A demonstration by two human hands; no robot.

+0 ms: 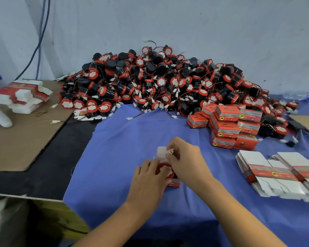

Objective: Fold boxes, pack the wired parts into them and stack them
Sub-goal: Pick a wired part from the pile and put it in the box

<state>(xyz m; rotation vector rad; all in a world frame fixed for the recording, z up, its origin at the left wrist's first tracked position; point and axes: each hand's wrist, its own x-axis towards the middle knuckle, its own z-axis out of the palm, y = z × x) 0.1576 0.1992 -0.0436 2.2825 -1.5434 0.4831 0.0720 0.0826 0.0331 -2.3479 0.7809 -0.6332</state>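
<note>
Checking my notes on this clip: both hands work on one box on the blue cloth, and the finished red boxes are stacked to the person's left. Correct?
Wrong side. The head view shows the finished red boxes stacked to the person's right. The rest holds: the left hand and right hand work on one box on the blue cloth.

Matt blue cloth (168, 202) over the worktop; brown corrugated cardboard sheet (23, 139) at left; glossy printed card boxes (227, 125); black-and-red plastic wired parts (150, 81).
</note>
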